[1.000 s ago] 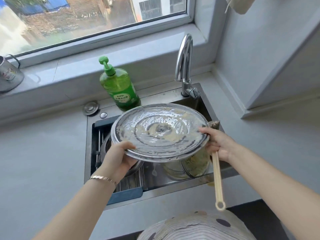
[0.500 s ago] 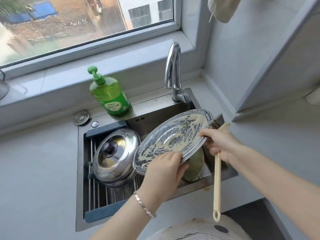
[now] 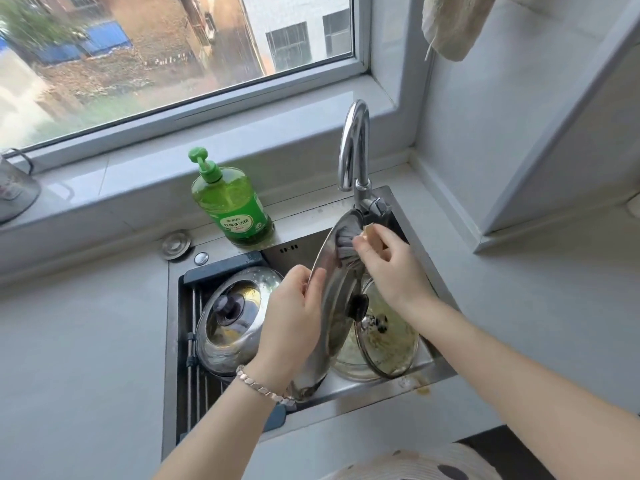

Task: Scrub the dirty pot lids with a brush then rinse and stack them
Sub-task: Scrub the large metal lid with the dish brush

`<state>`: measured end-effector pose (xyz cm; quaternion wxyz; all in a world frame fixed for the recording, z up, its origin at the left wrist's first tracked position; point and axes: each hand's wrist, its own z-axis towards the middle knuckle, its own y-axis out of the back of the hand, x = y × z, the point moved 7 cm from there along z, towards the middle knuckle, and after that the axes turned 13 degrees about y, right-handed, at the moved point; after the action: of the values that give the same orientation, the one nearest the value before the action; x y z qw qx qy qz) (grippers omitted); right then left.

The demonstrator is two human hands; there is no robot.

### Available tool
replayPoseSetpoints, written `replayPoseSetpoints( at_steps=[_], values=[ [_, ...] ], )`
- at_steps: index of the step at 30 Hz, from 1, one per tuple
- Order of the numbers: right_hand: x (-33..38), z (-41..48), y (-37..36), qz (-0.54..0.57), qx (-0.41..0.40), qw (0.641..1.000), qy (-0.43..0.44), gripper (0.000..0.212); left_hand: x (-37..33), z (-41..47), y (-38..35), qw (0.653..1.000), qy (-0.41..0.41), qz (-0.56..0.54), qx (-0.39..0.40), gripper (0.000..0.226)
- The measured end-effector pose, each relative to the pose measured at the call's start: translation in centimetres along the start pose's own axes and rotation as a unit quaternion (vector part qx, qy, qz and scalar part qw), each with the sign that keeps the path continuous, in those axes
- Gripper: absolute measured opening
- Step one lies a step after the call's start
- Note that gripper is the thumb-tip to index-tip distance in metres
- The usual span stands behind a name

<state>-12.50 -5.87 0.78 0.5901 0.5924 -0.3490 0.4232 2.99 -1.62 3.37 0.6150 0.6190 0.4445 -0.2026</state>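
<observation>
A large steel pot lid (image 3: pixel 335 306) stands almost on edge over the sink, its knobbed outer side facing right. My left hand (image 3: pixel 294 317) grips its left rim. My right hand (image 3: pixel 391 268) holds a brush (image 3: pixel 346 247) by the head end, bristles pressed against the lid's upper outer face; the handle is hidden. A domed steel lid (image 3: pixel 232 323) with a black knob lies on the drain rack at the left. A dirty glass lid (image 3: pixel 388 337) leans in the sink bottom at the right.
A green dish soap bottle (image 3: pixel 230 202) stands on the sink's back rim (image 3: pixel 304 233). The chrome tap (image 3: pixel 355 150) arches just above the held lid. A metal cup (image 3: pixel 14 188) sits on the window sill at the far left. Grey counter lies on both sides.
The lid has been turned from its soiled underside facing me to nearly upright with the knob side to the right. My right hand shifted up the brush and set the bristles on the lid.
</observation>
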Motion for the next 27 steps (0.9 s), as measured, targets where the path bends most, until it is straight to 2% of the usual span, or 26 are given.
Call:
replayPoseSetpoints(
  at_steps=[2,4,6,8,9,11,14,15,18,19,23,24,26,27],
  values=[
    [2.6,-1.7,-1.6,-0.052,0.028,0.994,0.093,0.031,0.3,-0.1,0.0,1.0,0.002,-0.008,0.011,0.037],
    [3.5,-2.7,-2.9,-0.056,0.068,0.986,0.14,0.044,0.8,0.0,0.5,1.0,-0.004,-0.016,0.011,0.037],
    [1.9,-0.8,-2.5,-0.017,0.065,0.994,0.09,0.059,1.0,0.0,0.9,1.0,-0.021,-0.008,0.008,0.038],
    [-0.2,1.7,-0.8,0.029,0.003,1.0,-0.007,0.064,0.8,-0.5,0.9,0.999,-0.045,0.002,0.008,0.04],
    [-0.6,2.0,-0.4,0.043,-0.019,0.999,-0.027,0.065,0.5,-0.8,0.8,0.998,-0.056,0.003,0.007,0.04],
    [0.4,1.0,-1.3,0.034,-0.004,0.999,0.019,0.058,0.4,-0.9,0.8,0.998,-0.065,-0.002,-0.002,0.039],
    [2.9,-1.5,-3.1,0.05,0.074,0.992,0.09,0.044,0.8,-0.5,1.5,0.997,-0.075,-0.013,-0.018,0.039],
    [2.4,-0.6,-2.7,0.055,0.061,0.993,0.086,0.046,0.7,-0.6,1.6,0.996,-0.084,-0.012,-0.018,0.041],
    [-0.1,3.2,-0.5,0.079,-0.025,0.997,-0.013,0.073,-0.3,-1.5,1.4,0.995,-0.104,-0.007,-0.003,0.036],
    [0.0,3.1,-0.4,0.071,-0.034,0.997,-0.013,0.075,-0.4,-1.6,1.4,0.995,-0.103,-0.011,-0.006,0.036],
    [4.9,-3.0,-3.5,0.002,0.043,0.986,0.163,0.043,0.4,-0.3,2.3,0.995,-0.06,-0.076,-0.027,0.047],
    [5.6,-4.5,-4.0,-0.011,0.057,0.98,0.191,0.041,0.7,0.0,2.4,0.994,-0.042,-0.093,-0.026,0.048],
    [5.5,-3.6,-3.8,-0.059,0.065,0.974,0.208,0.043,1.1,0.0,2.5,0.993,-0.012,-0.118,-0.027,0.045],
    [4.6,-2.1,-3.4,-0.072,0.06,0.978,0.186,0.043,1.2,-0.2,2.3,0.992,-0.004,-0.123,-0.03,0.042]
  ],
)
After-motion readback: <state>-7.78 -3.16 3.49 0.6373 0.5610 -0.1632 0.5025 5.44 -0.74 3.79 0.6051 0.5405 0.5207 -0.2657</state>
